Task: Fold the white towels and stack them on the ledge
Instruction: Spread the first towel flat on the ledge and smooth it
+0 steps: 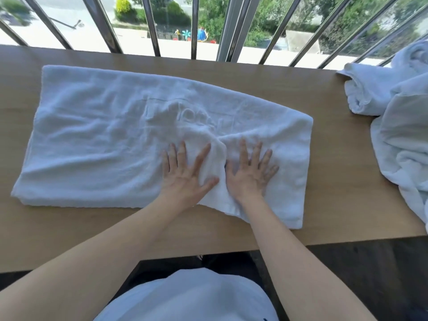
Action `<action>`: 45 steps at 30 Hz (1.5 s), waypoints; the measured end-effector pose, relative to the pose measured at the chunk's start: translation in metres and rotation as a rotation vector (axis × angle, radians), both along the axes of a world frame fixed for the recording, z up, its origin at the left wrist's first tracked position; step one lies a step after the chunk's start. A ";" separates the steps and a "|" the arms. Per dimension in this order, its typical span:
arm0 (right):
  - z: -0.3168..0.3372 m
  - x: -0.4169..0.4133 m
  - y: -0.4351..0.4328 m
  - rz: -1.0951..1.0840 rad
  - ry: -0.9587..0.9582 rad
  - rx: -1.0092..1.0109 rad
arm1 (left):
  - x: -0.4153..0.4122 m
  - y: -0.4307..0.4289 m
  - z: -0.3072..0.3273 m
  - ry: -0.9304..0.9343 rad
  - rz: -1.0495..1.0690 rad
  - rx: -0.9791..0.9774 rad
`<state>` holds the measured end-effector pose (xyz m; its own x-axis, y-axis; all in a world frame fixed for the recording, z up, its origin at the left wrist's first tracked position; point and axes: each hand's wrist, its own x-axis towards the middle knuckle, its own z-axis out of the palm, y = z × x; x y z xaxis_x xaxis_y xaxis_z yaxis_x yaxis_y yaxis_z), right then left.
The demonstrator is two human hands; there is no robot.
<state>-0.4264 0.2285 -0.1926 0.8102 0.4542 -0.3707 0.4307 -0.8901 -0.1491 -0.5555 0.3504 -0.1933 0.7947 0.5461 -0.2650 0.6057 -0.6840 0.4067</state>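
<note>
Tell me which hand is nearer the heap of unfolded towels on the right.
Right. The right hand presses flat on the spread towel, closer to the heap; the left hand lies beside it, farther off.

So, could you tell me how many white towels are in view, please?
2 at least: a flat towel on the ledge under the left hand and right hand, and a crumpled heap at the ledge's right end, which may hide more.
</note>
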 end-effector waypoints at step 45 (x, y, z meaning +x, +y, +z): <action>-0.015 0.137 -0.048 0.370 -0.143 0.088 | 0.078 -0.041 -0.014 0.077 -0.224 0.280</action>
<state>-0.2892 0.1807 -0.2074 0.6262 0.7499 -0.2132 0.7417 -0.6573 -0.1334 -0.4774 0.3093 -0.2071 0.8865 0.4202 -0.1936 0.4493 -0.8816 0.1442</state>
